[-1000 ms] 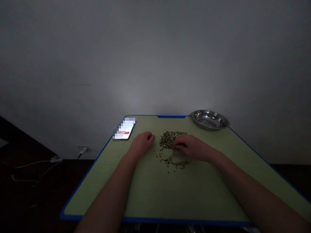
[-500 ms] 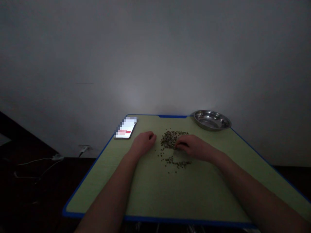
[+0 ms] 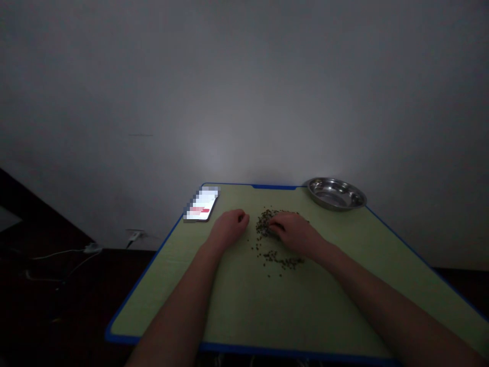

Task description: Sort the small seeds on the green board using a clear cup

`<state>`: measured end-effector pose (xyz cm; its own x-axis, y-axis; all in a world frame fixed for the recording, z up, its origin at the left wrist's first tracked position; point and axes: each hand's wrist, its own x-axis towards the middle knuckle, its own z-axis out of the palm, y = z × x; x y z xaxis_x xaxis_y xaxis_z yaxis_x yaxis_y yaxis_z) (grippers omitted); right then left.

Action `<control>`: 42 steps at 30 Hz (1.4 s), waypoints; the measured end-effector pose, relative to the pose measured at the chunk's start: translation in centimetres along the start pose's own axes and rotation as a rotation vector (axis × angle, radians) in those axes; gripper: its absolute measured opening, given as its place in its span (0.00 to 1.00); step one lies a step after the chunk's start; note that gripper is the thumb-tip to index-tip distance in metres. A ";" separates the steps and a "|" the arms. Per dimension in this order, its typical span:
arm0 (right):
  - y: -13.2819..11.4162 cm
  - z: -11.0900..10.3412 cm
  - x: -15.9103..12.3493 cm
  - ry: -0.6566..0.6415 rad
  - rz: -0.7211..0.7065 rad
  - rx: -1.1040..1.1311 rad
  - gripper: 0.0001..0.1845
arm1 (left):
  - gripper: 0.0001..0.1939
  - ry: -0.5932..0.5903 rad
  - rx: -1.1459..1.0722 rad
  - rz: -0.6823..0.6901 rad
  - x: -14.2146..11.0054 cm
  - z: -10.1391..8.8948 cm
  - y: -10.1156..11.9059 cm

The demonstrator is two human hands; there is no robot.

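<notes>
Small dark seeds or beans (image 3: 263,224) lie in a loose pile on the pale green tabletop (image 3: 290,311), with a thinner scatter nearer me. Over the right part of the pile is my right hand (image 3: 293,232), its thumb and fingers pinched together down among the seeds. Whatever is between those fingertips is too small to make out. My left hand (image 3: 229,227) rests on the table to the left of the pile, apart from it. Its fingers are curled closed, and the inside of the curl is hidden.
At the back right corner stands a shiny metal bowl (image 3: 336,194). A phone (image 3: 202,205) with its screen lit lies at the back left. Blue edging (image 3: 273,187) runs round the table, which stands against a grey wall (image 3: 244,102). White cables (image 3: 57,253) hang at the left.
My right hand has moved slightly left, further over the pile. My left hand keeps its place and curled shape. The whole view has shifted a little.
</notes>
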<state>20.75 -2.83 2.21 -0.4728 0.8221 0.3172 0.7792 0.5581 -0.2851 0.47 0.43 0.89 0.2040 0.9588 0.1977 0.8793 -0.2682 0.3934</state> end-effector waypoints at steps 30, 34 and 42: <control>-2.7 1.1 0.4 -0.191 -0.288 0.319 0.07 | 0.17 0.120 0.069 -0.159 -0.1 -1.0 0.2; -3.2 1.2 1.2 -0.125 -0.233 0.256 0.07 | 0.17 0.110 0.063 -0.150 -0.1 -1.0 0.2; -4.6 1.9 0.8 -0.197 -0.323 0.293 0.07 | 0.17 0.096 0.044 -0.126 -0.1 -0.9 0.2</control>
<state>16.03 -4.49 2.10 -0.7628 0.5910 0.2624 0.4441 0.7738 -0.4517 0.26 0.20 1.81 0.0504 0.9708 0.2345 0.9137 -0.1396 0.3816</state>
